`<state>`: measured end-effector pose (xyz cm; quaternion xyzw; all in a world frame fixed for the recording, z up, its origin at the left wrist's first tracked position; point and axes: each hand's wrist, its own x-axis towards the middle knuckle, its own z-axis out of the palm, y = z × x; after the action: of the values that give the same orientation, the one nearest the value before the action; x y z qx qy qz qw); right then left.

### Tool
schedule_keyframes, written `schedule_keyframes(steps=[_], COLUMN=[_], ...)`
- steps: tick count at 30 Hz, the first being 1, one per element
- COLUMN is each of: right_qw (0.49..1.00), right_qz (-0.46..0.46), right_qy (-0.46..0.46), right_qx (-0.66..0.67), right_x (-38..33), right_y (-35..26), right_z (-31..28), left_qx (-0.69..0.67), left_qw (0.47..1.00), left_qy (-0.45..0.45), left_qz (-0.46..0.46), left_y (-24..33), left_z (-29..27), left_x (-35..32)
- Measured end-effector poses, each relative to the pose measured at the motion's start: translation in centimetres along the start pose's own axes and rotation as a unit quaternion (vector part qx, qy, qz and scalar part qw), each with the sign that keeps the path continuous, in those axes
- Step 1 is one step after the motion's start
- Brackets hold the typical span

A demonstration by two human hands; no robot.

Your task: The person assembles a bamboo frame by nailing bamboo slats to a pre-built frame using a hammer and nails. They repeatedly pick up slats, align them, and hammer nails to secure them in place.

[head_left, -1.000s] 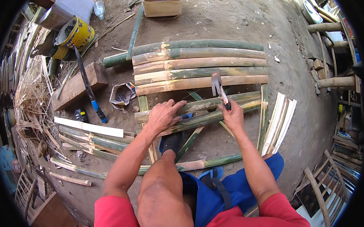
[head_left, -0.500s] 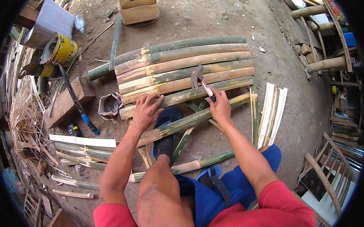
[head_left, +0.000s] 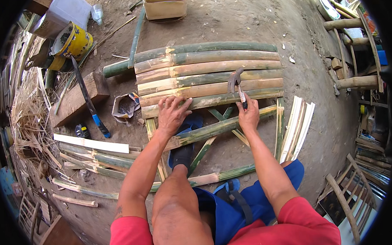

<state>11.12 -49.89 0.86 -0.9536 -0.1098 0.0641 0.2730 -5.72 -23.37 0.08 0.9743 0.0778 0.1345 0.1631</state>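
Note:
My right hand (head_left: 249, 113) is closed round the handle of a claw hammer (head_left: 234, 80), whose rusty head is up over the bamboo slats. My left hand (head_left: 173, 114) lies across the nearest bamboo slat (head_left: 223, 100), its fingers stretched over the top and a little apart. That slat is the closest of several split green and tan slats (head_left: 228, 55) laid side by side. Just nearer to me runs a bamboo crosspiece (head_left: 222, 126), with crossed green strips (head_left: 202, 155) beneath it. My sandalled foot (head_left: 182, 153) is among these frame pieces.
Pale split strips (head_left: 297, 129) lie to the right, more bamboo pieces (head_left: 95, 158) to the left. A machete (head_left: 88, 98) leans on a yellow bucket (head_left: 76, 42) by a wood block (head_left: 81, 99). Nearby are a tape measure (head_left: 81, 131), an open bag (head_left: 124, 109) and a beige container (head_left: 166, 9).
The view has shifted, so the scene sits farther right in it. My right hand still holds the hammer over the slats. My left hand stays on the nearest slat.

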Motion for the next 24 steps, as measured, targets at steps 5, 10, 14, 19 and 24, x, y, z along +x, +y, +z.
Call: schedule_keyframes(steps=[5, 10, 14, 19, 24], right_qw=[1.0, 0.999, 0.989, 0.964, 0.956], right_qz=[-0.003, -0.038, -0.094, -0.142, -0.139], right_qy=[0.017, -0.018, -0.088, -0.162, -0.2], right_qx=[-0.008, 0.023, 0.073, 0.157, 0.167], right_x=[0.1, -1.3, -3.6, -5.7, -6.5], right_y=[-0.1, -3.4, -8.2, -12.6, -14.1], right_z=[-0.1, 0.1, 1.8, 2.8, 3.1], left_qx=[-0.007, -0.013, -0.053, -0.031, 0.113], left_qw=[1.0, 1.0, 0.998, 0.966, 0.92], left_qy=[-0.001, 0.001, 0.014, 0.162, -0.17], left_qz=[-0.008, -0.018, -0.041, -0.199, -0.333], left_y=[0.5, 0.5, 0.3, -6.1, -13.7], left_z=[0.4, 0.0, -1.0, -6.8, -9.1], left_x=[0.5, 0.2, -0.1, -2.3, -3.4])
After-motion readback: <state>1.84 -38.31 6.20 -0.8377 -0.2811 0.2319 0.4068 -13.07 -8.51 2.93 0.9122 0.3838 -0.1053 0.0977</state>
